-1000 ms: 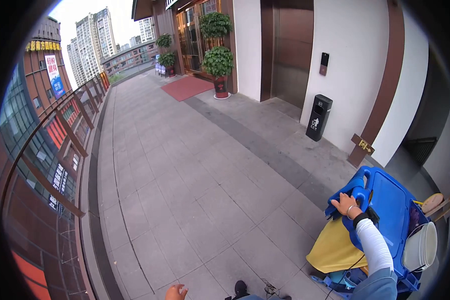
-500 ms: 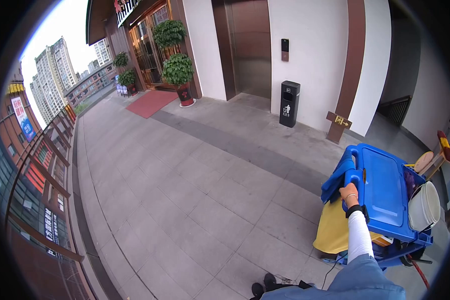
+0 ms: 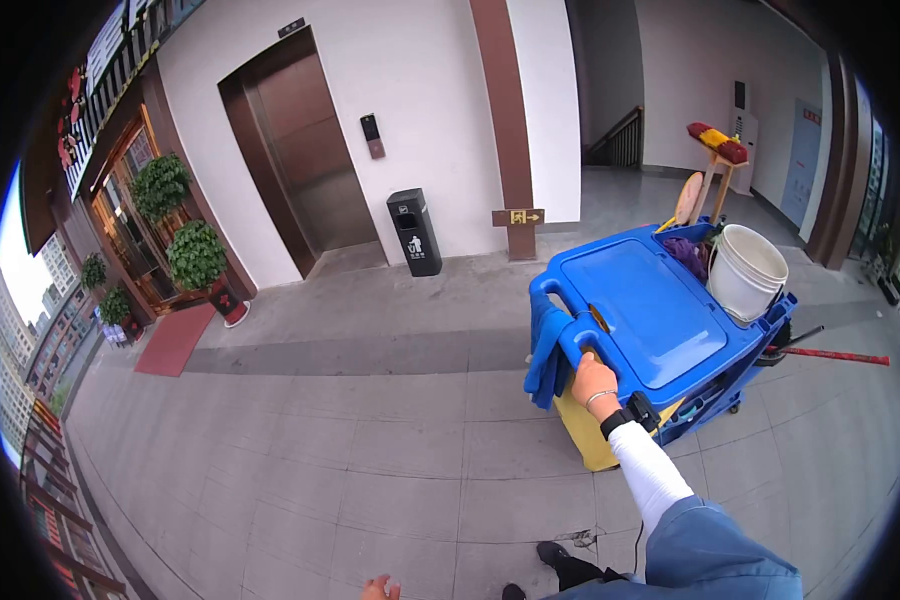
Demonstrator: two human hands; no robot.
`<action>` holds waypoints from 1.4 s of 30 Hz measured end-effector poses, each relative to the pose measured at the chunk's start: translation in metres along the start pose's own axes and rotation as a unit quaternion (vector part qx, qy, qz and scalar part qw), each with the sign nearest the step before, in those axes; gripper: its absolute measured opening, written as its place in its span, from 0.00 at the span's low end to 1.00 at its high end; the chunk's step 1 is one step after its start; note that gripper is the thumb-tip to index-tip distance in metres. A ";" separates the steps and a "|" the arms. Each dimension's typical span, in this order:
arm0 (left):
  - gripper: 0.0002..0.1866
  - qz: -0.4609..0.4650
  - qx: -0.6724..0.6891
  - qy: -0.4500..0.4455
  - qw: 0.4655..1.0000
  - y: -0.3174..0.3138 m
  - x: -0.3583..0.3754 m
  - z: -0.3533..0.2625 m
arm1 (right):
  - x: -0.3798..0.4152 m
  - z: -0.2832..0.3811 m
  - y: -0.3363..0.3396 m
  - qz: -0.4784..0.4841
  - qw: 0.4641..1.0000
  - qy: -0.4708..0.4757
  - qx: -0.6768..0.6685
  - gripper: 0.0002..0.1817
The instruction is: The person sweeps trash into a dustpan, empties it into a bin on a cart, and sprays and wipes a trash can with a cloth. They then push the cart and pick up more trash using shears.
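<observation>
My right hand (image 3: 595,380) is closed around the near handle of a blue cleaning cart (image 3: 642,310), which stands to my right. A blue cloth (image 3: 547,352) hangs over the handle beside that hand, and a yellow bag (image 3: 582,435) hangs below it. On the cart's far side are a white bucket (image 3: 747,275), a purple cloth (image 3: 686,257) and upright wooden handles, one topped by a red and yellow head (image 3: 717,143). My left hand (image 3: 380,588) shows only in part at the bottom edge, its fingers apart, over the paving with nothing in them.
A black litter bin (image 3: 415,235) stands by the wall near a metal elevator door (image 3: 305,155). Potted plants (image 3: 198,255) and a red mat (image 3: 175,340) lie at the left entrance. A red-striped pole (image 3: 835,355) sticks out from the cart. A railing (image 3: 65,520) runs along the lower left.
My view has turned right, so the cart appears nearer the middle with more of its far side showing. My left hand has come into view at the bottom. My right hand keeps its grip.
</observation>
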State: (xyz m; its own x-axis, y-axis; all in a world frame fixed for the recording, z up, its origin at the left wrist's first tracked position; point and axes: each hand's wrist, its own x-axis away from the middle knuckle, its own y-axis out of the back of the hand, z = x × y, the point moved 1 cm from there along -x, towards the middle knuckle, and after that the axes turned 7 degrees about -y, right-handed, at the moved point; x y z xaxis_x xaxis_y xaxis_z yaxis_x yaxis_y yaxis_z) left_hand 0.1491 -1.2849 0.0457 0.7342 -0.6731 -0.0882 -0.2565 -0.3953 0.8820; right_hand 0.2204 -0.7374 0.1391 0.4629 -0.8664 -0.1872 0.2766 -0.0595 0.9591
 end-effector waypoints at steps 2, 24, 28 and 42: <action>0.17 0.054 0.011 -0.079 0.995 -0.008 -0.091 -0.040 | 0.021 -0.009 -0.003 -0.028 0.999 0.028 0.018 0.08; 0.24 0.132 -0.103 -0.491 0.855 -0.073 -0.148 -0.411 | 0.184 -0.255 0.081 0.067 0.928 0.344 -0.125 0.08; 0.23 0.142 -0.093 -0.513 0.841 -0.103 -0.113 -0.436 | 0.174 -0.326 0.092 -0.003 0.900 0.415 -0.136 0.06; 0.24 0.114 -0.118 -0.362 0.918 -0.204 -0.080 -0.603 | 0.025 -0.482 0.082 0.026 0.892 0.445 -0.079 0.08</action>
State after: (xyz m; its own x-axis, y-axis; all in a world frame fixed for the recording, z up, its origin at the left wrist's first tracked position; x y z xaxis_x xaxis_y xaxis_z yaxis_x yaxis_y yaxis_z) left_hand 0.5215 -0.7738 0.1522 0.0467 -0.9940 -0.0986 -0.1456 -0.1044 0.9838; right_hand 0.6605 -0.5249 0.1113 0.9442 -0.1253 -0.3047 0.3177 0.1014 0.9428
